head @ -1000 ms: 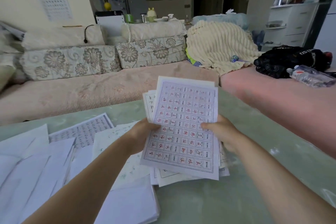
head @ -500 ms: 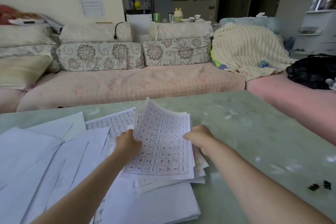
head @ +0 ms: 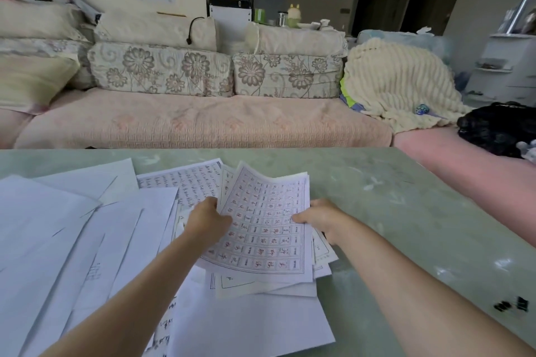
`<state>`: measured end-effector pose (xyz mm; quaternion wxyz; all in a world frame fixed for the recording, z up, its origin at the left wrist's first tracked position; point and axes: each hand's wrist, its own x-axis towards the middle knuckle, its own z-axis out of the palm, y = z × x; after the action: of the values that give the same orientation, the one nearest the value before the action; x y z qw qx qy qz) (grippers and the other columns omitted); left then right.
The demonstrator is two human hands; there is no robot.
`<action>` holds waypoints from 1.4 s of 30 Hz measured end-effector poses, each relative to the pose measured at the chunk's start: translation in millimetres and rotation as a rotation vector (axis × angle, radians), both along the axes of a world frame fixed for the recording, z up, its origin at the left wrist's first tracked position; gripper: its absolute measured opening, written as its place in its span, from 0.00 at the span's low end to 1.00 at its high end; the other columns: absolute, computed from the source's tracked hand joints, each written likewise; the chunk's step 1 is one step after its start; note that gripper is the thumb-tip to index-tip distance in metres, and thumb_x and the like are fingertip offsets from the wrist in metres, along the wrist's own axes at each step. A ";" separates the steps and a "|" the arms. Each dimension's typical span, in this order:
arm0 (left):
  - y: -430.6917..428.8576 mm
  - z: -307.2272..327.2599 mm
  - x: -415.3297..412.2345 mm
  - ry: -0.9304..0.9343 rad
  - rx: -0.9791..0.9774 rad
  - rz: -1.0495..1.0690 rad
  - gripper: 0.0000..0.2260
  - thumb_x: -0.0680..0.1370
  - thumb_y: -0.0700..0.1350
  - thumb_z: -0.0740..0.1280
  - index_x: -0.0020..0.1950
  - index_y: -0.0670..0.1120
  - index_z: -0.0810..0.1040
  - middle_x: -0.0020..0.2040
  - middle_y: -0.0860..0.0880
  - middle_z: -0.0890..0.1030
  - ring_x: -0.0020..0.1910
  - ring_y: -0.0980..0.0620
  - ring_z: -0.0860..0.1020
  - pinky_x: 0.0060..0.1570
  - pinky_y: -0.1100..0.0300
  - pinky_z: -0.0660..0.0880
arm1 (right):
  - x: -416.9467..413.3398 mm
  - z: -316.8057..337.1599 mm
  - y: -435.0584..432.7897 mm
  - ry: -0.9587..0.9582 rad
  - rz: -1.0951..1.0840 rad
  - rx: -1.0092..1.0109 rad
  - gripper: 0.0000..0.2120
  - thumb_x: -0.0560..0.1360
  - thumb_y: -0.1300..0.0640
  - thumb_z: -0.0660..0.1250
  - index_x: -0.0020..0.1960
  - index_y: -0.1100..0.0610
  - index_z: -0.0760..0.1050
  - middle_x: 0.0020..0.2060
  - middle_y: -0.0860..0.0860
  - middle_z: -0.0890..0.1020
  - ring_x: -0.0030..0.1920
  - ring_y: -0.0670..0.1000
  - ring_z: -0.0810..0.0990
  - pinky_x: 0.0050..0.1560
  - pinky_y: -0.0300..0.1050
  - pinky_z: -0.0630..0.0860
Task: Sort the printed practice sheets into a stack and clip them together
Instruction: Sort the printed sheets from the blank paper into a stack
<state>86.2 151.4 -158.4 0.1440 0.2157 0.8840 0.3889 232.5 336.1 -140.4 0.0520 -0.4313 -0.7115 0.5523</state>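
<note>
Left hand [head: 207,219] and right hand [head: 317,216] grip sheet stack [head: 266,229] by side edges. Clips [head: 512,305] lie nearer right hand.

Matt paper sheets [head: 261,229] lie on a glossy, marbled green table [head: 406,211].

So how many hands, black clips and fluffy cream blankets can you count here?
Hands: 2, left hand and right hand, both holding practice sheets
Black clips: 2, blurry
Cream blanket: 1
Total: 5
</note>
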 end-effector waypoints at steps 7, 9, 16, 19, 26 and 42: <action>-7.4 16.1 -9.2 -0.167 0.244 0.090 0.28 0.72 0.46 0.75 0.70 0.46 0.70 0.63 0.49 0.76 0.56 0.47 0.77 0.55 0.52 0.75 | 16.2 14.4 3.2 0.251 -0.027 0.131 0.17 0.73 0.68 0.71 0.59 0.56 0.77 0.55 0.51 0.84 0.54 0.53 0.82 0.59 0.54 0.78; -8.2 27.8 -3.4 -0.230 0.365 0.083 0.38 0.72 0.47 0.76 0.76 0.48 0.58 0.63 0.48 0.74 0.59 0.47 0.75 0.57 0.50 0.73 | 25.0 20.6 5.3 0.345 -0.037 0.133 0.17 0.74 0.68 0.70 0.60 0.54 0.78 0.54 0.50 0.84 0.54 0.52 0.83 0.60 0.56 0.78; 14.4 75.1 36.2 -0.303 0.568 -0.085 0.10 0.77 0.42 0.70 0.58 0.45 0.78 0.50 0.46 0.85 0.47 0.47 0.84 0.50 0.46 0.81 | 62.1 48.8 5.6 0.500 -0.020 0.316 0.20 0.75 0.65 0.68 0.65 0.50 0.73 0.56 0.44 0.82 0.57 0.46 0.80 0.58 0.47 0.76; 35.3 98.3 64.9 -0.220 0.685 -0.110 0.10 0.78 0.40 0.68 0.58 0.47 0.76 0.50 0.49 0.84 0.46 0.50 0.83 0.39 0.56 0.80 | 82.0 68.4 9.1 0.559 -0.084 0.448 0.21 0.76 0.65 0.65 0.67 0.51 0.71 0.57 0.42 0.80 0.53 0.39 0.77 0.52 0.36 0.72; 83.6 112.1 133.0 -0.119 0.730 -0.233 0.14 0.76 0.39 0.70 0.60 0.49 0.73 0.52 0.52 0.83 0.49 0.53 0.82 0.47 0.56 0.79 | 137.4 89.0 26.3 0.630 -0.247 0.480 0.22 0.74 0.65 0.67 0.63 0.48 0.70 0.54 0.41 0.80 0.50 0.36 0.77 0.44 0.33 0.70; 98.2 80.6 159.5 -0.080 0.803 -0.176 0.09 0.78 0.40 0.66 0.55 0.52 0.76 0.51 0.53 0.83 0.49 0.56 0.82 0.49 0.55 0.80 | 169.5 71.5 42.8 0.642 -0.323 0.380 0.22 0.71 0.72 0.60 0.57 0.50 0.75 0.48 0.45 0.83 0.46 0.44 0.81 0.39 0.37 0.74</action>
<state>245.7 249.6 -77.8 0.1156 0.3142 0.6340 0.6971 402.0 378.9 -68.9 0.4364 -0.3258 -0.6715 0.5026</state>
